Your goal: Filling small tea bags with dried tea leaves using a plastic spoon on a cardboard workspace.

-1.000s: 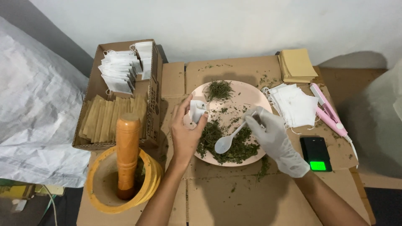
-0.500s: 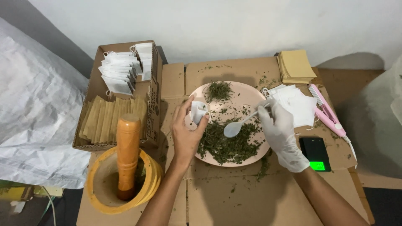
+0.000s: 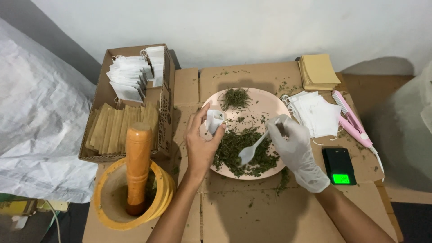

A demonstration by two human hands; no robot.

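My bare left hand (image 3: 200, 144) pinches a small white tea bag (image 3: 214, 121) over the left rim of a pink plate (image 3: 265, 105). Dried green herbs (image 3: 243, 150) are heaped on the near half of the plate, with a smaller clump (image 3: 236, 97) at the far side. My right hand (image 3: 294, 148) wears a white glove and grips a white plastic spoon (image 3: 249, 152). The spoon's bowl rests low in the near herb heap.
A cardboard box (image 3: 101, 90) at the left holds white tea bags and tan envelopes. A yellow mortar (image 3: 159, 198) with a wooden pestle (image 3: 137, 166) stands front left. Right of the plate lie empty white bags (image 3: 317, 114), tan sheets (image 3: 318, 71), a pink sealer (image 3: 353, 119) and a small scale (image 3: 339, 165).
My right hand lifted the spoon toward the tea bag half a second ago, then dropped it back down into the near herb heap. My left hand stayed put with the bag.
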